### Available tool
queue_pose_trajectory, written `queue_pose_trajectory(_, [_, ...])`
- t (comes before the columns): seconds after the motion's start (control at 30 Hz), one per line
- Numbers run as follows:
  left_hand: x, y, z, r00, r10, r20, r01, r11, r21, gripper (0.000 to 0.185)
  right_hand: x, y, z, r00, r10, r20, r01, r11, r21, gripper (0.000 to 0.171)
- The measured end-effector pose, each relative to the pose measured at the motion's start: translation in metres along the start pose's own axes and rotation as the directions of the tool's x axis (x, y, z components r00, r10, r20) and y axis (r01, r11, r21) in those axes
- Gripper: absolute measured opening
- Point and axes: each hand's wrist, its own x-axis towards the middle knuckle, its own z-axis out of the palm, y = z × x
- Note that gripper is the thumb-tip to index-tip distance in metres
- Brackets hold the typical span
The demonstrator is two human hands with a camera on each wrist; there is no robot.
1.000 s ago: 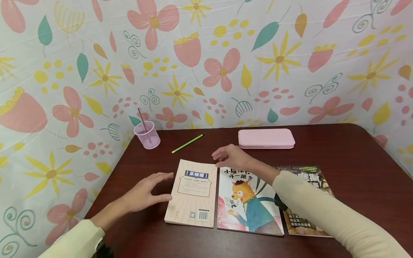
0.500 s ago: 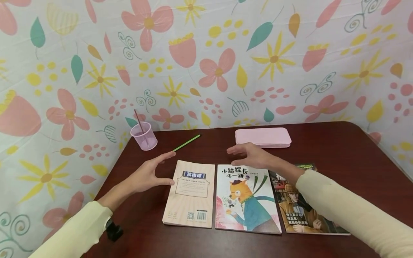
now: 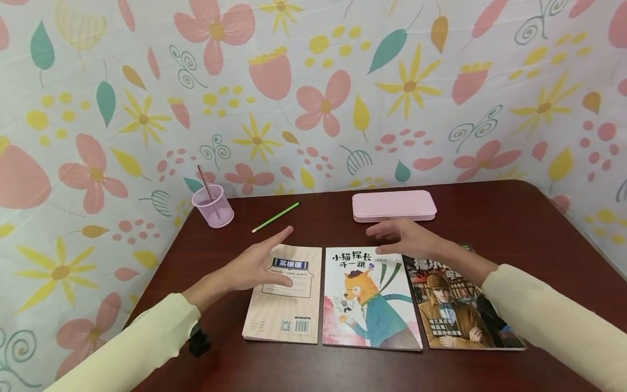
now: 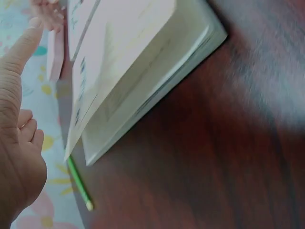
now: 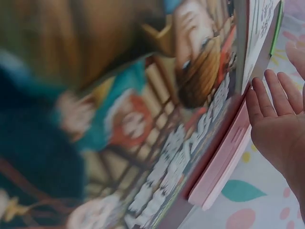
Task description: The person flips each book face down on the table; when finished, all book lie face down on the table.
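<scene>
Three books lie side by side on the dark table. My left hand (image 3: 257,267) hovers over the beige book (image 3: 281,305), thumb and fingers spread, holding nothing. In the left wrist view that book's cover (image 4: 109,62) stands slightly lifted off its pages. The middle book (image 3: 372,310) shows an orange cat in a blue coat. Above its top right corner is my right hand (image 3: 406,238), fingers loosely bent and gripping nothing. To the right lies a book with a detective on the cover (image 3: 448,316), partly hidden under my right forearm.
Behind the books lie a green pencil (image 3: 275,217) and a pink pencil case (image 3: 394,205). A pink mesh pen cup (image 3: 214,208) holding a dark stick stands at the back left. Flowered cloth (image 3: 313,81) hangs behind the table.
My left hand has moved right, from beside the beige book to over it. My right hand has shifted right across the top of the cat book. The view has turned slightly right.
</scene>
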Motion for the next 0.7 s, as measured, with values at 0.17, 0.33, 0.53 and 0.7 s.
queue_pose_trajectory(0.17, [0.004,0.009,0.02,0.998,-0.022,0.052,0.022,1.0,0.006,0.127,-0.014,0.004,-0.005,1.0,0.001,0.018,0.0,0.999,-0.044,0.055])
queue_pose_trajectory(0.33, [0.006,0.017,0.036,0.998,-0.005,0.065,0.004,1.0,0.02,0.13,-0.026,0.009,-0.01,0.999,-0.009,0.035,0.012,0.996,-0.09,0.058])
queue_pose_trajectory(0.53, [0.005,0.026,0.053,0.995,-0.028,0.095,0.025,0.999,0.037,0.131,-0.034,0.013,-0.014,1.0,-0.017,0.021,0.019,0.995,-0.102,0.058])
queue_pose_trajectory(0.7, [0.001,0.03,0.067,0.994,-0.041,0.106,0.034,0.997,0.065,0.133,-0.039,0.017,-0.016,1.0,-0.012,0.017,0.014,0.994,-0.11,0.057])
